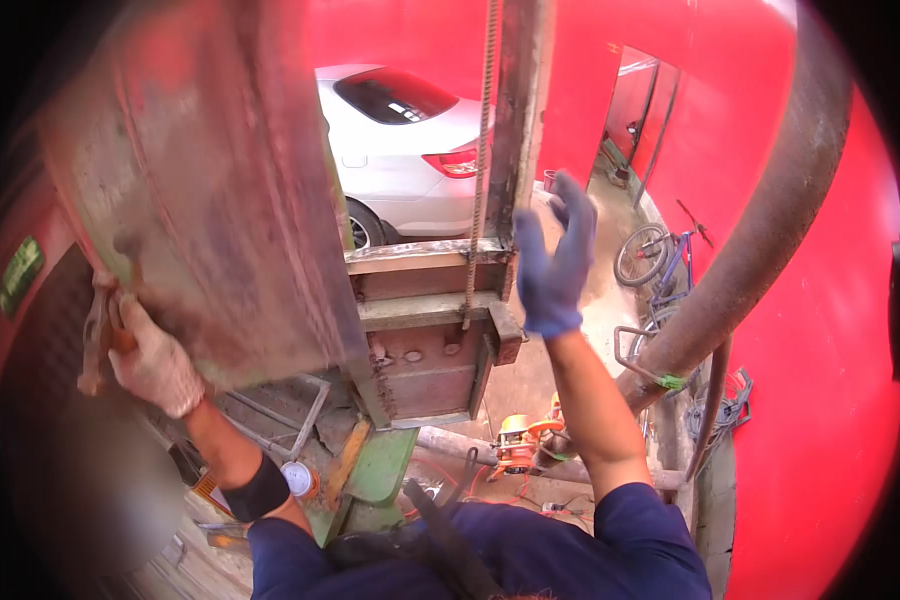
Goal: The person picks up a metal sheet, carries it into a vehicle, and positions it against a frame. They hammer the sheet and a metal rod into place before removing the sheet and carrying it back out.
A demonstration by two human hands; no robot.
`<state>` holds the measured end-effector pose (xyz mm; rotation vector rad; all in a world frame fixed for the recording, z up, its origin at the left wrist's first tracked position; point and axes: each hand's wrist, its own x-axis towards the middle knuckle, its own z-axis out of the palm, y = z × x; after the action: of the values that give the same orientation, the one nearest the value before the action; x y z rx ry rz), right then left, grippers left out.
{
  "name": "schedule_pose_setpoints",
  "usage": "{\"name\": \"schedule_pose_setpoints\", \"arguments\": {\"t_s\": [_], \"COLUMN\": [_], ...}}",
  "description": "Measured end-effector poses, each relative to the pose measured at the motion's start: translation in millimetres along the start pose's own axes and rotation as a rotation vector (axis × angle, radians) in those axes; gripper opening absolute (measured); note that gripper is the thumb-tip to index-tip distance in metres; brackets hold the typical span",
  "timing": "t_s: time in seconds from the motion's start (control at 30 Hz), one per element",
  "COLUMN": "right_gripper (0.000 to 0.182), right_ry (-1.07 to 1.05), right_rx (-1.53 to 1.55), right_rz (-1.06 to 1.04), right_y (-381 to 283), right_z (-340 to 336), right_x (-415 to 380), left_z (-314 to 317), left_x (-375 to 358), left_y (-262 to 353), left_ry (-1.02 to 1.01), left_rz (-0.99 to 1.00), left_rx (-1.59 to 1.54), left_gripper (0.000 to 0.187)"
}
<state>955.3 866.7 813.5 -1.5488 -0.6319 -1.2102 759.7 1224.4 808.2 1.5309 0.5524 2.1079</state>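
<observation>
White-gloved left hand (157, 362) clenches long brown metal tool (94, 335); blue-gloved right hand (555, 265) (raised) is released, tall grey steel post (516, 110) near its fingers.

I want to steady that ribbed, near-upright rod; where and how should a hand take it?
Probably by the slim length of ribbed rod above the upper crossbar, from the near side: fingers could wrap it there, while its lower end sits close to the frame.

No text, brand, number or sign can be read, as the green patch (19, 275), well to the left of the silver car (405, 150), bears marks too blurred to make out.
</observation>
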Motion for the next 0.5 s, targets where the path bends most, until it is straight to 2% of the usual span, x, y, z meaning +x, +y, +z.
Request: {"name": "schedule_pose_setpoints", "arguments": {"t_s": [0.03,0.07,0.1,0.13,0.17,0.23,0.3,0.33,0.37,0.43,0.5], "right_gripper": [0.062,0.068,0.080,0.091,0.097,0.068,0.038,0.034,0.035,0.042,0.057], "right_ry": [-0.151,-0.287,-0.508,-0.573,-0.725,-0.733,-0.845,-0.767,-0.692,-0.543,-0.532], "right_rx": [0.168,0.297,0.319,0.537,0.678,0.942,0.497,0.536,0.571,0.649,0.589], "right_rz": [-0.012,0.003,0.047,0.164,0.409,0.746,0.769,0.835,0.908,0.988,1.059], "right_y": [-13.8,-38.5,-50.1,-65.6,-81.8,-85.3,-75.1,-67.1,-58.6,-38.4,-45.2], "right_z": [-6.0,-6.9,-9.6,-1.5,-1.1,12.1,3.2,-1.6,-8.3,-22.6,-45.1], "right_x": [-18.4,-39.1,-60.1,-83.6,-96.9,-130.7,-151.2,-165.3,-181.4,-206.7,-194.6], "left_z": [-15.8,-32.6,-47.4,-60.3,-71.1,-85.2,-103.3,-110.4,-117.9,-118.3,-109.7], "left_x": [-4.4,-7.2,-14.5,-26.2,-38.4,-68.4,-111.7,-133.5,-152.7,-173.4,-204.2], "left_y": [3.9,23.6,19.1,9.6,0.8,-1.8,-18.5,-23.3,-24.0,-17.2,-40.2], "left_ry": [-0.032,-0.070,-0.081,-0.153,-0.224,-0.326,-0.485,-0.551,-0.618,-0.755,-0.794], "left_rz": [-0.144,-0.210,-0.208,-0.181,-0.156,-0.066,-0.249,-0.327,-0.412,-0.567,-0.593], "left_rx": [-0.074,0.087,0.098,0.146,0.193,0.023,-0.041,-0.037,-0.030,-0.344,-0.837], "left_gripper": [0.029,0.028,0.028,0.028,0.028,0.029,0.027,0.030,0.034,0.036,0.039]}}
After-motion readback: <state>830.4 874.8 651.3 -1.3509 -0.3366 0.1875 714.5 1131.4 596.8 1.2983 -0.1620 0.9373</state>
